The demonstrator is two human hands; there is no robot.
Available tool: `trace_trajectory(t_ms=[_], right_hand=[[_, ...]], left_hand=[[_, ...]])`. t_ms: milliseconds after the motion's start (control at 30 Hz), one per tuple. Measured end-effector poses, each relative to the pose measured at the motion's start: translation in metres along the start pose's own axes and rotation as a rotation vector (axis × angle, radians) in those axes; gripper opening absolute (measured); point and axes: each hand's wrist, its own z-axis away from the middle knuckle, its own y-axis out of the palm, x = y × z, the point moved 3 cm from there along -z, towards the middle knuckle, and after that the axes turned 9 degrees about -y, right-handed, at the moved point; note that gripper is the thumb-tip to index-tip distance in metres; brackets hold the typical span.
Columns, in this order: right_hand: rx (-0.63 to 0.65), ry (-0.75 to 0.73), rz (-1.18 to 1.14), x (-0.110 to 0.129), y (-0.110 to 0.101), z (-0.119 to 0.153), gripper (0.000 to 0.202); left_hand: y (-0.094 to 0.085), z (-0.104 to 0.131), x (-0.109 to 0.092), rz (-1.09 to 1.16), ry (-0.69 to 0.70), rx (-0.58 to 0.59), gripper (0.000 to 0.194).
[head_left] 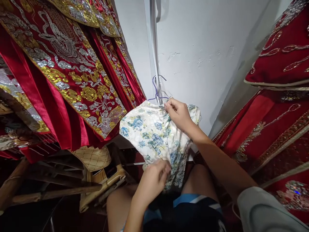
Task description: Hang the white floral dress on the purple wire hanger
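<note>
A white dress (154, 137) with blue roses and green leaves hangs in front of me on a thin purple hanger (156, 88), whose hook stands up against the wall. My right hand (178, 114) is at the neckline, thumb and forefinger closed on its edge beside the hanger. Something small and shiny shows by those fingertips, too small to name. Lower down, my left hand (155, 177) is closed at the front of the dress, its curled fingers gathering the cloth. The lower part of the dress hangs between my knees.
Red costumes with gold and silver embroidery (89, 87) hang at left, and more beaded red clothing (277, 116) at right. A bamboo chair (103, 188) with a quilted gold cushion (93, 158) stands at lower left. Behind the hanger is a scuffed white wall (198, 48).
</note>
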Motion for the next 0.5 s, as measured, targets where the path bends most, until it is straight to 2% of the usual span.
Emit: trace_trajectory(t_ms=[67, 167, 233, 300, 333, 433, 500], right_hand=[[-0.031, 0.05, -0.099, 0.006, -0.002, 0.006, 0.033], [-0.056, 0.151, -0.328, 0.01, -0.001, 0.014, 0.033], [-0.055, 0.238, -0.511, 0.01, 0.002, 0.019, 0.033], [-0.059, 0.3, -0.639, 0.011, 0.004, 0.021, 0.033], [-0.067, 0.318, -0.674, 0.011, 0.004, 0.022, 0.034], [-0.117, 0.342, -0.697, 0.004, 0.009, 0.025, 0.033], [-0.159, 0.355, -0.671, -0.008, 0.017, 0.033, 0.032]], left_hand=[[-0.016, -0.011, -0.006, 0.045, 0.106, -0.128, 0.016], [-0.054, -0.039, -0.024, 0.074, 0.253, -0.442, 0.012], [-0.08, -0.065, -0.039, 0.084, 0.328, -0.63, 0.023], [-0.097, -0.094, -0.054, 0.056, 0.382, -0.673, 0.033], [-0.101, -0.107, -0.061, 0.03, 0.414, -0.656, 0.031], [-0.1, -0.131, -0.077, -0.068, 0.507, -0.628, 0.019], [-0.099, -0.135, -0.08, -0.104, 0.539, -0.699, 0.018]])
